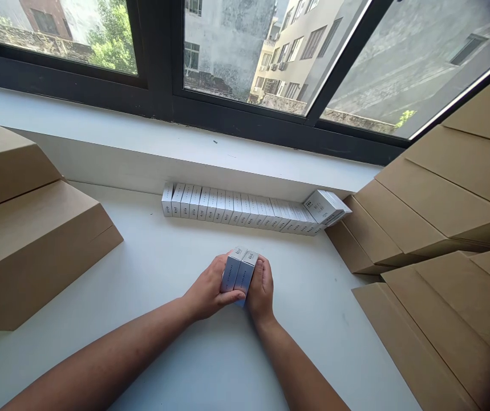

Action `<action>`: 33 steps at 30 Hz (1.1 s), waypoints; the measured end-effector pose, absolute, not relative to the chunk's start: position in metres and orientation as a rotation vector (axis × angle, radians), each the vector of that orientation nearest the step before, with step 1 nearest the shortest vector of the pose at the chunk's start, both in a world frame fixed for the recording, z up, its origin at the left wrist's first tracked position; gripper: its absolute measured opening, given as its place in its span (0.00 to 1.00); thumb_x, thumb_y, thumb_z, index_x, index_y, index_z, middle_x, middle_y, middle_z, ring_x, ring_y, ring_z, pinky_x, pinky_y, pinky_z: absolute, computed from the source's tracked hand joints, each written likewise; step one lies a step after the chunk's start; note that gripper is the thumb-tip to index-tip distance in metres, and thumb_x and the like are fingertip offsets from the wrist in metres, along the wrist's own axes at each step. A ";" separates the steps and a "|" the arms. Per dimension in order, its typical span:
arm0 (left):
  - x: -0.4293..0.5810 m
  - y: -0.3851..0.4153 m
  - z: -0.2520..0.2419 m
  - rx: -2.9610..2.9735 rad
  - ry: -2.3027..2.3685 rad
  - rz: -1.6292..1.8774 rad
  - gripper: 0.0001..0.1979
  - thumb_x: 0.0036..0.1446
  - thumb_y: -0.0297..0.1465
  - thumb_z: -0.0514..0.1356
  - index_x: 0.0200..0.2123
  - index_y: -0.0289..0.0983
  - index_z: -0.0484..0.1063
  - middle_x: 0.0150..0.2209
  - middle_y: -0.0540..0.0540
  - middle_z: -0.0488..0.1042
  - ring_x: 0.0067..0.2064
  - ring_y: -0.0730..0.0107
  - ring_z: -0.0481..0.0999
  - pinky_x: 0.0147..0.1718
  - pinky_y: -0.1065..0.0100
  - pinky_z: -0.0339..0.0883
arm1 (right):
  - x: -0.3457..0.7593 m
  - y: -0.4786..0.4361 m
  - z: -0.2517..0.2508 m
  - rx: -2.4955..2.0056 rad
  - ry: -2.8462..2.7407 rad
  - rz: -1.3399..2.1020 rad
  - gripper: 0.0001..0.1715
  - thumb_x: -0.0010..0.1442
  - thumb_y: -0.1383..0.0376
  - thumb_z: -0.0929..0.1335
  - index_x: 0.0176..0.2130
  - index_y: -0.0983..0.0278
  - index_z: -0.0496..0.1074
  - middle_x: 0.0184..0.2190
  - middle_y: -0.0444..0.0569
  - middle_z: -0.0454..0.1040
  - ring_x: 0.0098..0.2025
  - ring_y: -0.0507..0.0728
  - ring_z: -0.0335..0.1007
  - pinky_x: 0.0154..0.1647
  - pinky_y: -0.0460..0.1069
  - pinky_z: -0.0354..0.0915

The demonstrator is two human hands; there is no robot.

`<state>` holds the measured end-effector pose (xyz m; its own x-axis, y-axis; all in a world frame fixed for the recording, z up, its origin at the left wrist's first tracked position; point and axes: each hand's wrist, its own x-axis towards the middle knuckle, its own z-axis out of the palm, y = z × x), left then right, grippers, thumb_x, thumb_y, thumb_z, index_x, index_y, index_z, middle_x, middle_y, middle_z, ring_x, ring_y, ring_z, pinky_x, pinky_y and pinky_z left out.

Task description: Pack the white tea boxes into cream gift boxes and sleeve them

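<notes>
Two small silvery-blue printed boxes (pixel 239 275) stand side by side between my hands, above the white table. My left hand (pixel 213 288) is closed on their left side, its thumb across the lower front. Against their right side my right hand (pixel 262 288) is wrapped, fingers bent. The hands hide the boxes' outer sides. Beyond them, a long row of similar small boxes (pixel 227 206) stands against the wall below the sill. At the row's right end, a few boxes (pixel 324 206) lie tilted on top.
Brown cardboard cartons (pixel 39 240) stand on the left. More brown cartons (pixel 437 188) are stacked on the right, with others (pixel 441 319) nearer. The white table (pixel 163 365) lies under my arms. At the back are a white sill (pixel 142 142) and dark-framed windows (pixel 159 57).
</notes>
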<state>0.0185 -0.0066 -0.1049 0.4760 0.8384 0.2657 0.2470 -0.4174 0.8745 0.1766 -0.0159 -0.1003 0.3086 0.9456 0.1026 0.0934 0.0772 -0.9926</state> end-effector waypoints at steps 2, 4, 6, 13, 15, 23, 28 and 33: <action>0.018 -0.009 -0.103 1.849 0.934 0.897 0.43 0.59 0.48 0.64 0.70 0.41 0.49 0.66 0.34 0.63 0.65 0.47 0.65 0.61 0.48 0.63 | 0.178 -0.015 -0.103 -1.357 -1.066 0.836 0.26 0.69 0.44 0.58 0.47 0.60 0.69 0.41 0.48 0.76 0.42 0.58 0.71 0.43 0.53 0.66; 0.017 -0.012 -0.101 1.793 0.969 0.851 0.46 0.60 0.45 0.63 0.72 0.42 0.41 0.65 0.34 0.64 0.62 0.47 0.70 0.58 0.48 0.66 | 0.179 -0.014 -0.106 -1.395 -1.065 0.791 0.27 0.69 0.43 0.58 0.49 0.60 0.68 0.43 0.49 0.76 0.44 0.58 0.70 0.45 0.53 0.66; 0.016 -0.015 -0.099 1.776 0.961 0.807 0.48 0.62 0.42 0.61 0.72 0.42 0.31 0.65 0.33 0.65 0.61 0.47 0.71 0.57 0.48 0.67 | 0.180 -0.014 -0.108 -1.433 -1.065 0.753 0.28 0.69 0.42 0.57 0.51 0.59 0.68 0.45 0.50 0.75 0.46 0.59 0.70 0.47 0.53 0.65; 0.020 -0.017 -0.098 1.815 0.810 0.819 0.66 0.51 0.41 0.71 0.70 0.43 0.18 0.70 0.30 0.56 0.65 0.44 0.65 0.60 0.46 0.65 | 0.178 -0.019 -0.110 -1.441 -1.095 0.777 0.28 0.70 0.42 0.55 0.52 0.58 0.67 0.45 0.48 0.74 0.45 0.59 0.69 0.44 0.53 0.64; 0.020 -0.016 -0.099 1.793 0.826 0.834 0.68 0.48 0.42 0.72 0.70 0.44 0.19 0.69 0.30 0.56 0.65 0.44 0.65 0.60 0.47 0.65 | 0.177 -0.019 -0.110 -1.402 -1.115 0.811 0.27 0.70 0.43 0.56 0.50 0.58 0.67 0.41 0.47 0.74 0.41 0.58 0.69 0.42 0.52 0.64; 0.015 -0.009 -0.101 1.661 0.913 0.834 0.57 0.53 0.35 0.68 0.72 0.41 0.28 0.67 0.34 0.62 0.66 0.47 0.65 0.63 0.48 0.61 | 0.176 -0.014 -0.107 -1.133 -1.052 1.057 0.24 0.69 0.44 0.60 0.45 0.59 0.71 0.43 0.48 0.75 0.46 0.59 0.71 0.48 0.54 0.68; 0.010 -0.004 -0.104 1.483 0.841 0.854 0.52 0.57 0.36 0.64 0.73 0.40 0.33 0.70 0.38 0.57 0.70 0.50 0.59 0.66 0.50 0.58 | 0.178 -0.017 -0.101 -1.101 -0.980 1.200 0.29 0.66 0.44 0.65 0.59 0.57 0.65 0.50 0.49 0.75 0.51 0.61 0.73 0.49 0.55 0.71; 0.009 -0.003 -0.106 1.447 0.800 0.877 0.47 0.62 0.40 0.59 0.74 0.40 0.34 0.73 0.41 0.50 0.72 0.52 0.53 0.69 0.50 0.53 | 0.181 -0.019 -0.095 -1.095 -0.994 1.278 0.34 0.65 0.45 0.66 0.63 0.55 0.60 0.45 0.49 0.77 0.43 0.60 0.76 0.41 0.54 0.73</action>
